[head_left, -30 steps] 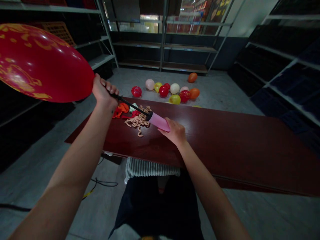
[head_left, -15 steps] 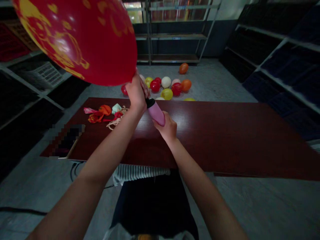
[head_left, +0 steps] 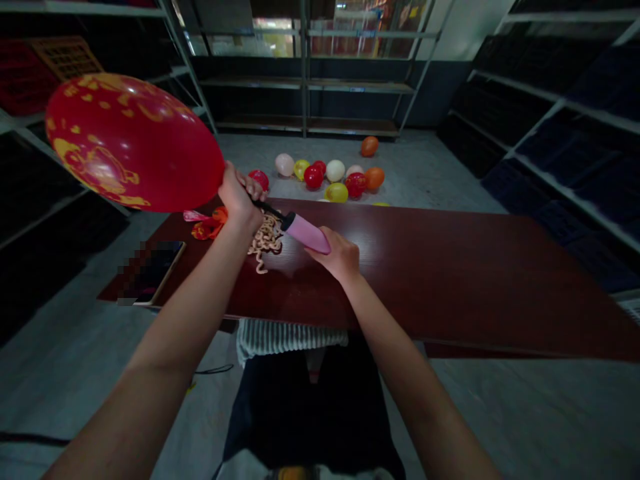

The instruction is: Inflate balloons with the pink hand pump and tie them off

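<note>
A big red balloon (head_left: 131,141) with yellow prints floats at the upper left. My left hand (head_left: 240,196) is closed round its neck where it meets the black rod of a pink hand pump (head_left: 305,233). My right hand (head_left: 340,255) grips the pink barrel of the pump from behind, above the dark red table (head_left: 450,273). Part of the black rod shows between my two hands.
A pile of pale rubber bands (head_left: 265,241) and flat red and orange balloons (head_left: 207,225) lie on the table's far left, with a tablet (head_left: 157,270) at its left edge. Several inflated balloons (head_left: 330,175) sit on the floor beyond. Metal shelves line the walls.
The balloon swung from overhead down to the left. The pump rod, fully pushed in half a second ago, is partly drawn out again, with my hands further apart.
</note>
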Available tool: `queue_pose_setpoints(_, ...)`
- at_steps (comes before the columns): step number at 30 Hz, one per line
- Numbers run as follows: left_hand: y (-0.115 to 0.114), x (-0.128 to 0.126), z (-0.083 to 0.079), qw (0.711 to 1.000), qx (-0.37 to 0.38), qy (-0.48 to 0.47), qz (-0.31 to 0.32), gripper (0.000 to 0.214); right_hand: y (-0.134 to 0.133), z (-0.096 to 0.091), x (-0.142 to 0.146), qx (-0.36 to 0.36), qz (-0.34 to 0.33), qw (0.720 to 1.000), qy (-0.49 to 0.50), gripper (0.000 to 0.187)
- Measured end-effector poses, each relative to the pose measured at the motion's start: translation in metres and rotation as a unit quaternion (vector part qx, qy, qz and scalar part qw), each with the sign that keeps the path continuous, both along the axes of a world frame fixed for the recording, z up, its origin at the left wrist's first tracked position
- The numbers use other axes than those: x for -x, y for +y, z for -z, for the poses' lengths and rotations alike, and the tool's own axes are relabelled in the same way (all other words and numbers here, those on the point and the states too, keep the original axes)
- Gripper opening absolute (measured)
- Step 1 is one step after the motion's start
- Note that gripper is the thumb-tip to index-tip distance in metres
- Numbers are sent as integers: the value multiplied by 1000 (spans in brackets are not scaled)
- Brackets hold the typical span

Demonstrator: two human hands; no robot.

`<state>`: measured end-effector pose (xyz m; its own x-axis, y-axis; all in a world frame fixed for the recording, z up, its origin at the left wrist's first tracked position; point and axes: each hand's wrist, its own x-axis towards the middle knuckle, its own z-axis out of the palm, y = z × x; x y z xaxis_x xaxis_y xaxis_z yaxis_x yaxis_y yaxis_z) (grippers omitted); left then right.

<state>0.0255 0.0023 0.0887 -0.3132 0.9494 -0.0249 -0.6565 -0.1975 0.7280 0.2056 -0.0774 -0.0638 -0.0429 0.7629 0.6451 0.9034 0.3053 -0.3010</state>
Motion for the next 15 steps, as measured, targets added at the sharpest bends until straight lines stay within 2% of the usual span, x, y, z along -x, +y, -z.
queue_pose_setpoints(4,0,41,-6,999,11,-35,-24,48,-2,1,3,2,-9,999,-43,54)
queue_pose_setpoints(9,3,83,-22,997,11,-53,-48,48,-4,-1,5,-5,-24,997,-68,53)
queue_pose_setpoints(12,7,90,-30,998,8,-35,-51,48,-4,-1,6,-7,-29,998,-60,53)
queue_pose_setpoints(15,12,79,-34,999,-11,-9,-47,49,-2,0,5,-11,-20,999,-30,51)
